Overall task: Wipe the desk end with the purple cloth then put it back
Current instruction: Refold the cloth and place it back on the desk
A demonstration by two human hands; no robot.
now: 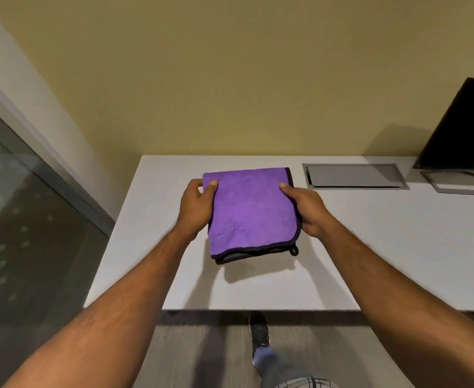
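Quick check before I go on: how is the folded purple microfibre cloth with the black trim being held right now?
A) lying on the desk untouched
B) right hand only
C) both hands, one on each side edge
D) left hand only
C: the left hand grips one side edge of the folded purple microfibre cloth and the right hand grips the opposite edge, over the pale grey desk.

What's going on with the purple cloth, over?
Left hand and right hand grip the folded purple cloth by its sides. It hangs just above the desk. Path clear.
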